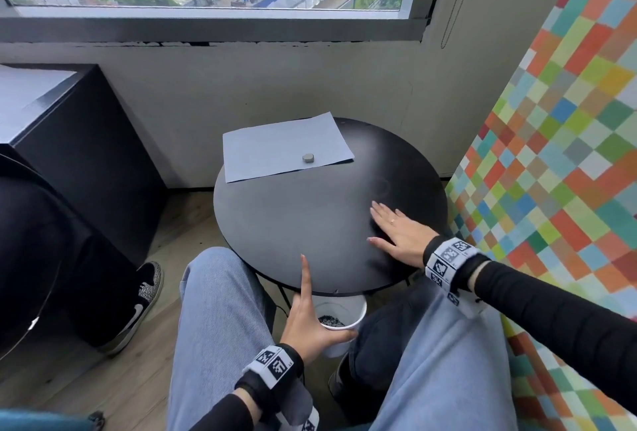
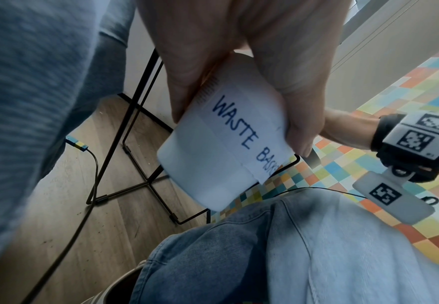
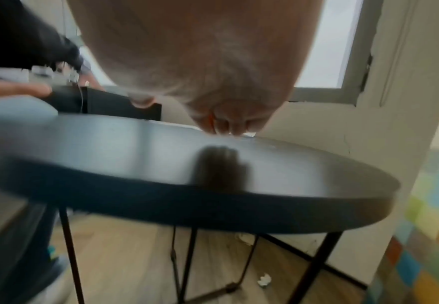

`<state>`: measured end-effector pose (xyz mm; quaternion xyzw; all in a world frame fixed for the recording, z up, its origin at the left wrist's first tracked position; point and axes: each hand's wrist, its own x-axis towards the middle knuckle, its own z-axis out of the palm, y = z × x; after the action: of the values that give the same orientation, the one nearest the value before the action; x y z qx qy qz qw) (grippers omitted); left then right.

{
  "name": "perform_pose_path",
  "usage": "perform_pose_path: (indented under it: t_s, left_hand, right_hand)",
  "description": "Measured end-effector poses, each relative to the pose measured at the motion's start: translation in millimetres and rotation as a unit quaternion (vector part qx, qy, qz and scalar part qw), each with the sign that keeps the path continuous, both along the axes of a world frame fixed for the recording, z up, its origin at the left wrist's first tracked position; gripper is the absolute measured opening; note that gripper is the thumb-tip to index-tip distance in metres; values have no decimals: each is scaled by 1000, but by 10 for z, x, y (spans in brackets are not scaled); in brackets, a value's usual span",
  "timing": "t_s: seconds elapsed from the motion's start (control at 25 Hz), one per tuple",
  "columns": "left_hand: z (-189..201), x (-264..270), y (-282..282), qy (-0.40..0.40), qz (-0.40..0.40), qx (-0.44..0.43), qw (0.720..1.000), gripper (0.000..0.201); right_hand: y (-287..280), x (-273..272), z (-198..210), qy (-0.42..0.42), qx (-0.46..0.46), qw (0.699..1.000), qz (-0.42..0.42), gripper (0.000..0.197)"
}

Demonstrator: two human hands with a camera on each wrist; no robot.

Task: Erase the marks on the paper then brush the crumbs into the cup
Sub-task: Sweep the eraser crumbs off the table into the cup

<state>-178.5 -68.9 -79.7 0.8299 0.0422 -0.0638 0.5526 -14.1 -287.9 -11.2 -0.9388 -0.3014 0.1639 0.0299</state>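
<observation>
1. A round black table (image 1: 310,220) with a smooth, faintly glossy top and thin black metal legs is seen in front of the seated person, whose knees in light blue denim lie to either side of the left hand (image 1: 305,324).
2. Beyond the table a grey wall and a window are seen; a black cabinet (image 1: 69,127) stands well away on the side of the left hand, and a wall of coloured squares (image 1: 568,141) lies just beyond the right hand (image 1: 401,232).
3. A second person's dark trouser leg and black-and-grey shoe (image 1: 138,306) are seen on the wooden floor, outward of the left hand.
4. The right hand is laid flat on the table top near its close edge, with fingers straight and spread; nothing is held by it.
5. The cup (image 1: 339,322), a white paper one, is gripped by the left hand just below the table's near edge, with thumb and fingers curled round its wall and the index finger stretched up to the rim of the table.
6. The cup's mouth is turned upward and tipped slightly; dark crumbs are seen inside, and a label handwritten in blue, "WASTE", runs along its side.
7. The paper (image 1: 286,146), a flat pale rectangular sheet, is laid at the far edge of the table, well beyond both hands, its long side running across.
8. A small grey rounded eraser (image 1: 308,158) is resting on the paper, near its close edge.
</observation>
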Motion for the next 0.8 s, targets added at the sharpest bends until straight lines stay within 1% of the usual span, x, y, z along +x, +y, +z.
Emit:
perform_pose_path:
  t_s: [0.04, 0.08, 0.16, 0.2, 0.24, 0.28, 0.36, 0.4, 0.44, 0.52, 0.56, 0.6, 0.64, 0.72, 0.76, 0.8]
  left_hand:
    - [0, -1, 1, -1, 2, 0, 1000, 153]
    - [-2, -2, 1, -1, 5, 1, 1000, 153]
    - [-12, 5, 6, -5, 7, 5, 1000, 152]
    - [-17, 3, 7, -7, 4, 6, 1000, 152]
    - [-16, -1, 6, -8, 1, 8, 1000, 151]
    - [-8, -2, 1, -9, 0, 8, 1000, 151]
    - [10, -3, -8, -5, -4, 7, 1000, 152]
    - [18, -7, -10, -3, -6, 7, 1000, 152]
    - [22, -7, -8, -4, -5, 9, 1000, 152]
    - [19, -8, -1, -6, -5, 15, 1000, 151]
    - [23, -6, -2, -6, -6, 18, 1000, 150]
    - [27, -9, -6, -5, -7, 20, 1000, 150]
    - [29, -9, -9, -6, -7, 21, 1000, 151]
    - [29, -8, -11, -8, -4, 23, 1000, 152]
    - [27, -7, -6, -10, -3, 25, 1000, 152]
    - [29, -6, -3, -12, -4, 26, 1000, 152]
  right_hand:
    - [-30, -20, -10, -6, -17, 1000, -3, 124]
    - [-18, -111, -47, 1, -25, 999, 28, 120]
    - [101, -409, -114, 23, -19, 988, 150, 103]
    - [159, -530, -103, 47, -12, 980, 196, 95]
    - [183, -570, -83, 66, 3, 976, 209, 91]
    - [178, -534, -70, 67, 18, 980, 187, 92]
    - [76, -372, -94, 26, 48, 997, 61, 105]
    - [35, -348, -97, 9, 40, 999, 33, 111]
    - [38, -390, -97, 12, 28, 998, 51, 111]
    - [135, -583, -134, 41, 13, 986, 160, 97]
    - [175, -654, -134, 55, 15, 978, 199, 90]
    - [187, -672, -128, 62, 28, 977, 200, 86]
    - [175, -635, -133, 54, 41, 983, 168, 87]
    - [87, -515, -152, 19, 56, 996, 62, 102]
    - [56, -504, -157, 7, 46, 998, 43, 108]
    - [54, -545, -164, 13, 37, 997, 61, 108]
